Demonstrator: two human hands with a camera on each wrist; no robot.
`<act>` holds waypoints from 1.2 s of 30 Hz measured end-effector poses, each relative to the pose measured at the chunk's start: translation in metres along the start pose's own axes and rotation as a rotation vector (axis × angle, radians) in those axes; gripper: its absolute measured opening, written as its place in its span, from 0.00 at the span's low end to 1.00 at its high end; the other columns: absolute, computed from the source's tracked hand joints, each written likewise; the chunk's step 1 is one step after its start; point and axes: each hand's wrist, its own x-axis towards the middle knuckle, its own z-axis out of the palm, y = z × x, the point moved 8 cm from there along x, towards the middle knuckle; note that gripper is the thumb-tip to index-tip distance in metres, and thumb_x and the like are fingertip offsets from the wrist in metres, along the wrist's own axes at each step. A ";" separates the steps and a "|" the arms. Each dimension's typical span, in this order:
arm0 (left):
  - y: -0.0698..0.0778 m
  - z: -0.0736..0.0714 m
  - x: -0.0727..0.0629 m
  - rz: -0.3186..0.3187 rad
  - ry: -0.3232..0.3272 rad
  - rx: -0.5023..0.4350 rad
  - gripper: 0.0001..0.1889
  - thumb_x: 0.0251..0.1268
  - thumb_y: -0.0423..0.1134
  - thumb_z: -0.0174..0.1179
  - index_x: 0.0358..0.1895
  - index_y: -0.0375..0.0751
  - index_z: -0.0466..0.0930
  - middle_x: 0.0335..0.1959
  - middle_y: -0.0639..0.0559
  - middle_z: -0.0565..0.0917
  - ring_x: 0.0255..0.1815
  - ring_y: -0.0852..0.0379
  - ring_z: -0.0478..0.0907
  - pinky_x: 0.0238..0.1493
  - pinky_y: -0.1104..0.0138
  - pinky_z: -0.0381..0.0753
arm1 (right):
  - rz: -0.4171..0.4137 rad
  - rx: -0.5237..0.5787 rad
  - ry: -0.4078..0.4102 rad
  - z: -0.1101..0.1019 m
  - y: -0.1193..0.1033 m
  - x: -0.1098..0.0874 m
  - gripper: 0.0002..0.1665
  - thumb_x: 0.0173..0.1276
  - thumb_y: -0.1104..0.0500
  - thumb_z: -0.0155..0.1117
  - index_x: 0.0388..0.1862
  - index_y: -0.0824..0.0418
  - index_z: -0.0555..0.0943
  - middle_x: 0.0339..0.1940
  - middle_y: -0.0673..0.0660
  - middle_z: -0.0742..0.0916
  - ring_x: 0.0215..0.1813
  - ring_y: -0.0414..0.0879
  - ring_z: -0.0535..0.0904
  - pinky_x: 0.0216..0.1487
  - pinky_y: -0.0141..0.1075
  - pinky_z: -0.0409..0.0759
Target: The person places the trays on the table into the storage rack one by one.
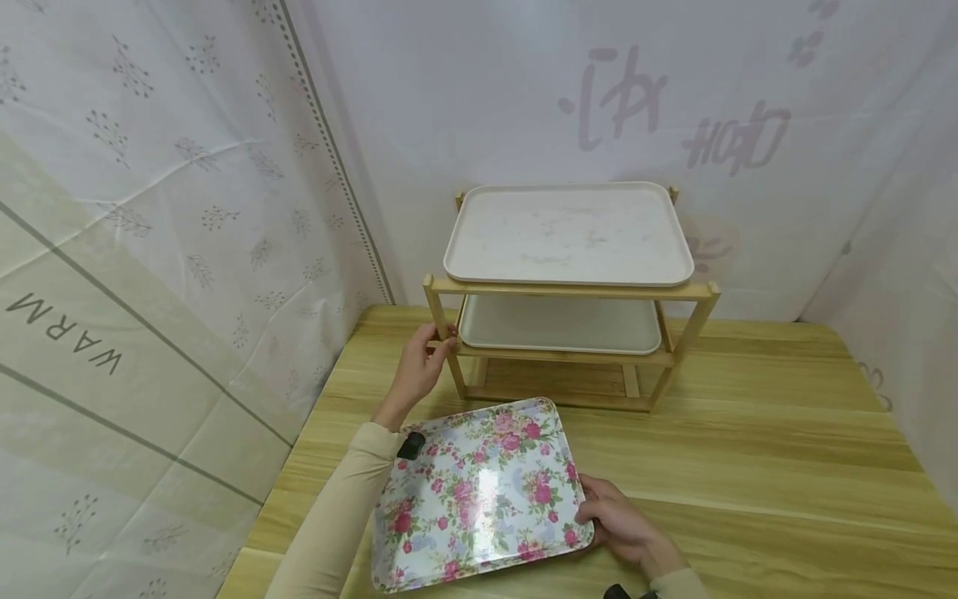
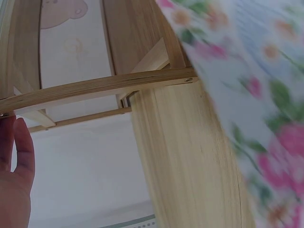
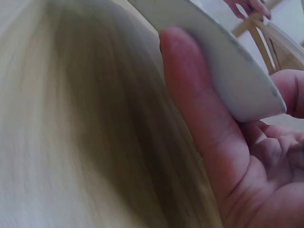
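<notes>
A wooden two-tier rack [image 1: 677,358] stands on the table. My left hand [image 1: 417,370] grips its left front post with thumb and fingers. In the left wrist view the left hand [image 2: 16,173] shows at the edge, by the end of a wooden bar [image 2: 95,88]. My right hand [image 1: 619,520] holds a floral tray [image 1: 516,474] by its right edge, thumb on top and fingers beneath. Seen from the right wrist, the tray's pale underside [image 3: 237,80] rests against a finger. The floral tray lies tilted under my left forearm, in front of the rack.
One white tray [image 1: 569,233] sits on the rack's top tier and another white tray [image 1: 561,324] on the tier below. Wood-grain table [image 1: 786,449] extends to the right. Patterned fabric [image 1: 187,291] hangs along the left and back sides.
</notes>
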 end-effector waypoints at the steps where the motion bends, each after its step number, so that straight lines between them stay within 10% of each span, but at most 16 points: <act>1: 0.000 0.000 0.000 -0.003 -0.001 0.001 0.11 0.70 0.29 0.54 0.49 0.25 0.77 0.49 0.33 0.79 0.49 0.39 0.79 0.44 0.60 0.80 | -0.004 0.004 -0.002 -0.002 -0.001 -0.003 0.47 0.59 0.75 0.47 0.75 0.76 0.39 0.62 0.64 0.79 0.56 0.57 0.81 0.52 0.53 0.81; 19: 0.001 0.001 0.000 0.027 0.007 0.001 0.12 0.70 0.28 0.53 0.51 0.23 0.76 0.49 0.32 0.79 0.47 0.39 0.79 0.42 0.63 0.81 | -0.034 -0.015 0.092 -0.051 -0.012 -0.050 0.49 0.64 0.73 0.47 0.72 0.78 0.28 0.60 0.46 0.80 0.59 0.46 0.79 0.60 0.44 0.78; 26: -0.035 0.007 0.005 0.022 0.030 -0.016 0.12 0.72 0.32 0.53 0.52 0.29 0.77 0.49 0.35 0.79 0.47 0.41 0.79 0.42 0.61 0.81 | -0.046 0.016 0.100 -0.062 -0.014 -0.061 0.50 0.65 0.73 0.46 0.71 0.77 0.25 0.56 0.48 0.83 0.56 0.52 0.81 0.53 0.54 0.80; 36: -0.042 0.008 0.004 0.017 0.010 -0.031 0.11 0.72 0.35 0.53 0.52 0.34 0.77 0.48 0.40 0.79 0.47 0.46 0.80 0.43 0.62 0.81 | -0.042 0.023 0.155 -0.073 -0.014 -0.066 0.49 0.67 0.72 0.46 0.72 0.76 0.25 0.54 0.49 0.84 0.54 0.53 0.83 0.51 0.51 0.82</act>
